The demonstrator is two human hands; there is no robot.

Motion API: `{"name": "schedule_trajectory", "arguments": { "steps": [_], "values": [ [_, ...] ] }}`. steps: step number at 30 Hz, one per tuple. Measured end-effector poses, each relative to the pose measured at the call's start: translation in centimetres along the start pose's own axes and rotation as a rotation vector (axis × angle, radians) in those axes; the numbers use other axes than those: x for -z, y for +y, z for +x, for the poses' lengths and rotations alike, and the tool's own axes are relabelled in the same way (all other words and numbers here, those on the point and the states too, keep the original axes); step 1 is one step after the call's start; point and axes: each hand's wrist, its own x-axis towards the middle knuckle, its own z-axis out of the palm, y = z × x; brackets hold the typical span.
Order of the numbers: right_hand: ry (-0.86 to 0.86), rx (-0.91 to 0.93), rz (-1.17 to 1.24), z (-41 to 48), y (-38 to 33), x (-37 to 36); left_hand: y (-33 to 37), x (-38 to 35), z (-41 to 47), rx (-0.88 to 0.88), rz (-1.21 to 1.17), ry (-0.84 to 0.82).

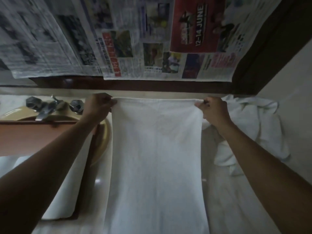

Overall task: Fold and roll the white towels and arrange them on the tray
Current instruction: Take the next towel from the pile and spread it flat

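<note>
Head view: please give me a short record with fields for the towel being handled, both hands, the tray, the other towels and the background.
towel in hands: white towel, spread flat and long, far edge held taut
left hand: left hand pinching the far left corner
right hand: right hand pinching the far right corner
tray: brown tray at left, over the sink, holding a rolled towel
other towels: crumpled pile at right
faucet: metal faucet at far left
background: newspapers covering the mirror or wall
</note>
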Motion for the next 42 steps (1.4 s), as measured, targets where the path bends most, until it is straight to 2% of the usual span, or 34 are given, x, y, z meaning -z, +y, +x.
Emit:
{"name": "schedule_trajectory", "arguments": {
  "steps": [4, 9, 15, 18, 20, 22, 24, 25, 26, 28, 31, 34, 36, 38, 42],
  "values": [
    [-0.008, -0.1, 0.134, 4.9, -0.2, -2.4, -0.3, -2.7, 5.0, 0.032, 0.031, 0.044],
    [0.028, -0.166, 0.142, 9.1, 1.2, -6.7, -1.2, -6.6, 9.0, 0.081, 0.125, 0.159],
    [-0.046, -0.293, 0.14, 11.4, 4.8, -12.8, -6.4, -11.7, 11.5, 0.186, 0.239, 0.041],
    [0.049, -0.304, 0.289, 10.9, 6.0, -14.7, -8.4, -12.7, 10.8, 0.182, 0.254, 0.069],
    [0.181, -0.195, 0.265, 9.1, 5.2, -15.4, -8.7, -13.6, 9.5, 0.068, 0.291, 0.128],
    [0.218, 0.016, 0.172, 7.0, 3.5, -17.0, -7.4, -15.5, 7.7, -0.158, 0.31, 0.088],
    [0.104, 0.264, 0.038, 5.0, 1.8, -19.7, -5.8, -18.0, 5.9, -0.349, 0.313, -0.07],
    [0.017, 0.332, -0.079, 4.2, 1.4, -21.2, -5.6, -19.2, 5.2, -0.387, 0.342, -0.167],
    [-0.049, 0.363, -0.213, 3.6, 1.6, -22.4, -6.0, -20.0, 4.8, -0.393, 0.382, -0.241],
    [-0.068, 0.383, -0.396, 3.8, 2.8, -22.9, -7.6, -20.3, 5.1, -0.388, 0.44, -0.279],
    [-0.019, 0.354, -0.505, 6.1, 5.9, -21.0, -9.9, -19.1, 7.5, -0.379, 0.496, -0.247],
    [-0.063, 0.23, -0.594, 7.9, 8.0, -18.2, -10.9, -17.0, 8.9, -0.254, 0.548, -0.236],
    [-0.006, 0.212, -0.585, 6.9, 7.4, -17.4, -9.9, -16.3, 7.4, -0.236, 0.55, -0.188],
    [0.034, 0.264, -0.519, 3.8, 5.7, -17.9, -7.9, -16.9, 3.7, -0.316, 0.496, -0.165],
    [-0.097, 0.462, -0.463, -3.4, 4.6, -19.9, -6.8, -19.1, -3.5, -0.425, 0.456, -0.311]
  ]
}}
